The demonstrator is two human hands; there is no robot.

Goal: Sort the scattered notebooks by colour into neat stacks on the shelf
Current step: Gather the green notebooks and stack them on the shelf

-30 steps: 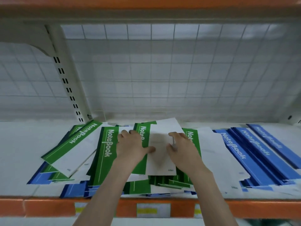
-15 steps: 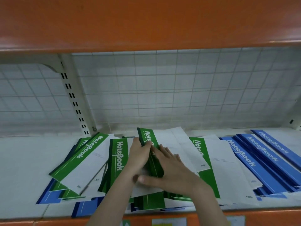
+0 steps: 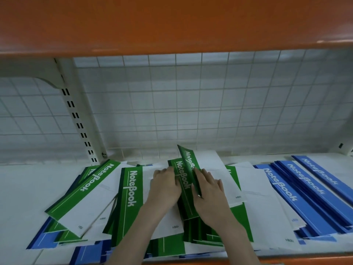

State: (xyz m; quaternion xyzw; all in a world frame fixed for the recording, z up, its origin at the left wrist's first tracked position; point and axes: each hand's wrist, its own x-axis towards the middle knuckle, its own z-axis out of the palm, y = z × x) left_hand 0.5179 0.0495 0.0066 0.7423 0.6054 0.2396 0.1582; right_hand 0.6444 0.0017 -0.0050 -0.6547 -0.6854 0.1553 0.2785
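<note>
Shelf: white deck, wire grid back, slotted upright at back left, orange beam overhead.

Left part of shelf: loose green pile, top book skewed, cover up, overlapping others. Blue books stick out from under it at the front edge.

Just right of that: green book lying roughly square to the front edge, "NoteBook" strip reading lengthwise.

Centre: left hand sits on the white cover of a book, fingers curled at the green spine of the middle book, apparently gripping its edge. Right hand lies with fingers fairly straight on a tilted book, whose spine is lifted off the pile and points to the back; thumb hidden, so grip can't be confirmed, looks like pressing only. More green books fanned under both hands down to the front edge.

Right of the hands: white-faced books lying flat, overlapping.

Right end of shelf: blue stack, fanned, spines angled toward the back right, not squared.
</note>
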